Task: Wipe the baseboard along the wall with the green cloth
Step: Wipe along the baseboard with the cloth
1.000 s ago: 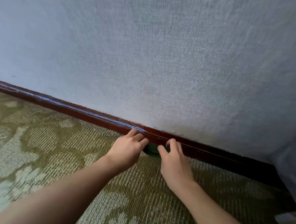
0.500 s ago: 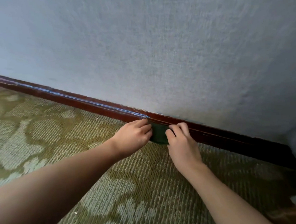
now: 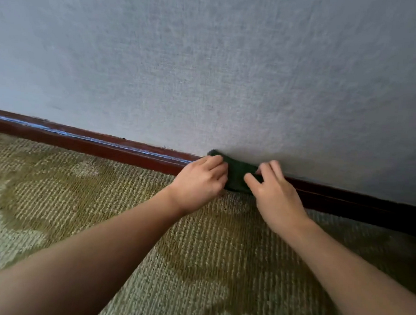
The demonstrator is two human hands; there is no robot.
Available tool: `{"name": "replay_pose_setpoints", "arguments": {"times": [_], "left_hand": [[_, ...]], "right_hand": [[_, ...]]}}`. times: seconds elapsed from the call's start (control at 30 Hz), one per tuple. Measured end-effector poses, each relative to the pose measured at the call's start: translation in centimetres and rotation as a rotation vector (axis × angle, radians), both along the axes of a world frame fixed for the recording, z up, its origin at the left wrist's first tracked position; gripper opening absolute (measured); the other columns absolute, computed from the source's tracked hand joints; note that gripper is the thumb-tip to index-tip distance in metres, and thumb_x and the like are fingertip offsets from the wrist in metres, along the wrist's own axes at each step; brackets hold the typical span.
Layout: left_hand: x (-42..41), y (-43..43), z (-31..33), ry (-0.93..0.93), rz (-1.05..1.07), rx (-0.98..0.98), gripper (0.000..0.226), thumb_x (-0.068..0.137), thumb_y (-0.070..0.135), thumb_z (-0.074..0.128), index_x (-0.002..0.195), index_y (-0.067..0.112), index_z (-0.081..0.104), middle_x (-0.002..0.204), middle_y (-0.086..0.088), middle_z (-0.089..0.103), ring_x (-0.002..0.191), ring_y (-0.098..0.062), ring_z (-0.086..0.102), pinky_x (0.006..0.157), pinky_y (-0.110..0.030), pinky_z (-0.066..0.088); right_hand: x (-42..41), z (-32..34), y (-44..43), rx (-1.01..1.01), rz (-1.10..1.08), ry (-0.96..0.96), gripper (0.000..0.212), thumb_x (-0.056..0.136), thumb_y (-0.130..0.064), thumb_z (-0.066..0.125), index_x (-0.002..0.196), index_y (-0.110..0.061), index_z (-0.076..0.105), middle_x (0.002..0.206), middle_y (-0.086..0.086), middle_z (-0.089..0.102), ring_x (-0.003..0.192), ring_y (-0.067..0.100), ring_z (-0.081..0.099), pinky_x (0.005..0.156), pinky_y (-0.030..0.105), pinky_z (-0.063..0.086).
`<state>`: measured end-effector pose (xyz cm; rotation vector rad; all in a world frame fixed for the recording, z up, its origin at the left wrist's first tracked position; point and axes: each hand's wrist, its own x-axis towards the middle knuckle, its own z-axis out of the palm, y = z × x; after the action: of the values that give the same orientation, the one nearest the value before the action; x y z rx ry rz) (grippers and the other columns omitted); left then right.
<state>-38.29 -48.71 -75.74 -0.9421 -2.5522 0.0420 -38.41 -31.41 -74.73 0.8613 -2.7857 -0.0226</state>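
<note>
The green cloth (image 3: 236, 176) now shows much wider, its top edge lapping over the baseboard (image 3: 105, 146) up to the wall (image 3: 207, 72). The left hand (image 3: 198, 183) and right hand (image 3: 276, 198) sit farther apart on it.

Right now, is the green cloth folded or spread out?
Folded or bunched small: the green cloth shows only as a compact pad against the baseboard between left hand and right hand.
</note>
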Motion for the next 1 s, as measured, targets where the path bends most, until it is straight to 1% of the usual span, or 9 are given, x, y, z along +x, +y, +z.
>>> {"name": "replay_pose_setpoints", "arguments": {"times": [0.17, 0.27, 0.3, 0.43, 0.53, 0.67, 0.8, 0.93, 1.0], "left_hand": [[-0.9, -0.6, -2.0, -0.005, -0.081, 0.085, 0.03, 0.076, 0.005, 0.044, 0.073, 0.0, 0.073, 0.081, -0.013, 0.071, 0.076, -0.024, 0.067, 0.069, -0.029, 0.056], [-1.2, -1.2, -2.5, -0.016, -0.123, 0.155, 0.012, 0.069, 0.0, 0.065, 0.078, -0.004, 0.073, 0.085, -0.017, 0.071, 0.078, -0.026, 0.067, 0.071, -0.032, 0.056], [-1.2, -1.3, -2.5, -0.026, -0.121, 0.171, 0.015, 0.065, -0.001, 0.071, 0.08, -0.005, 0.072, 0.086, -0.018, 0.071, 0.079, -0.027, 0.067, 0.071, -0.033, 0.056], [-1.3, -1.7, -2.7, -0.052, -0.123, 0.197, 0.024, 0.075, 0.002, 0.05, 0.084, -0.006, 0.072, 0.088, -0.018, 0.071, 0.08, -0.028, 0.067, 0.072, -0.033, 0.055], [-1.4, -1.6, -2.9, -0.052, -0.118, 0.229, 0.028, 0.077, 0.001, 0.045, 0.084, -0.007, 0.071, 0.087, -0.019, 0.07, 0.079, -0.029, 0.067, 0.071, -0.033, 0.057], [-1.3, -1.4, -3.0, -0.057, -0.107, 0.226, 0.028, 0.078, 0.002, 0.045, 0.083, -0.006, 0.071, 0.087, -0.018, 0.071, 0.077, -0.027, 0.067, 0.069, -0.032, 0.056], [-1.3, -1.2, -3.4, -0.039, -0.117, 0.223, 0.027, 0.078, 0.002, 0.046, 0.081, -0.003, 0.073, 0.085, -0.015, 0.072, 0.075, -0.025, 0.067, 0.066, -0.03, 0.055], [-1.1, -1.1, -3.5, 0.005, -0.142, 0.183, 0.026, 0.08, 0.002, 0.048, 0.081, -0.003, 0.073, 0.084, -0.015, 0.072, 0.073, -0.024, 0.068, 0.063, -0.028, 0.054], [-1.1, -1.1, -3.5, 0.021, -0.14, 0.16, 0.026, 0.081, 0.003, 0.048, 0.083, -0.004, 0.073, 0.086, -0.015, 0.072, 0.075, -0.024, 0.068, 0.065, -0.028, 0.055]], "right_hand": [[-0.7, -0.3, -0.7, 0.119, 0.011, 0.028, 0.043, 0.038, 0.008, 0.083, 0.079, 0.003, 0.069, 0.071, 0.021, 0.059, 0.072, 0.038, 0.062, 0.042, 0.028, 0.048], [-0.9, -0.4, -1.0, 0.139, -0.001, 0.033, 0.045, 0.037, 0.008, 0.084, 0.08, 0.004, 0.07, 0.072, 0.021, 0.061, 0.073, 0.036, 0.063, 0.045, 0.029, 0.049], [-0.8, -0.4, -1.0, 0.136, -0.007, 0.028, 0.045, 0.037, 0.009, 0.084, 0.08, 0.004, 0.07, 0.073, 0.021, 0.061, 0.074, 0.037, 0.063, 0.045, 0.029, 0.05], [-0.5, -0.3, -1.5, 0.163, -0.093, -0.014, 0.042, 0.043, 0.011, 0.082, 0.082, 0.007, 0.068, 0.078, 0.024, 0.06, 0.079, 0.04, 0.061, 0.047, 0.03, 0.049], [-0.5, -0.4, -1.8, 0.193, -0.181, -0.069, 0.029, 0.063, 0.009, 0.072, 0.091, 0.005, 0.065, 0.094, 0.022, 0.055, 0.096, 0.038, 0.053, 0.055, 0.032, 0.046], [-0.5, -0.5, -2.1, 0.14, -0.127, -0.012, 0.032, 0.041, 0.012, 0.08, 0.068, 0.004, 0.064, 0.078, 0.02, 0.058, 0.076, 0.037, 0.06, 0.044, 0.028, 0.045], [-0.7, -1.2, -1.3, 0.132, -0.034, 0.004, 0.039, 0.034, 0.008, 0.081, 0.07, 0.002, 0.066, 0.078, 0.018, 0.061, 0.075, 0.036, 0.061, 0.049, 0.031, 0.05], [-1.0, -2.4, -0.2, 0.034, 0.053, 0.094, 0.021, 0.061, 0.004, 0.061, 0.08, 0.003, 0.07, 0.08, 0.016, 0.064, 0.075, 0.032, 0.062, 0.055, 0.031, 0.051], [-1.2, -2.9, 0.1, 0.003, 0.104, 0.14, 0.032, 0.071, 0.0, 0.041, 0.083, 0.004, 0.071, 0.078, 0.015, 0.064, 0.072, 0.031, 0.062, 0.057, 0.031, 0.051]]}}
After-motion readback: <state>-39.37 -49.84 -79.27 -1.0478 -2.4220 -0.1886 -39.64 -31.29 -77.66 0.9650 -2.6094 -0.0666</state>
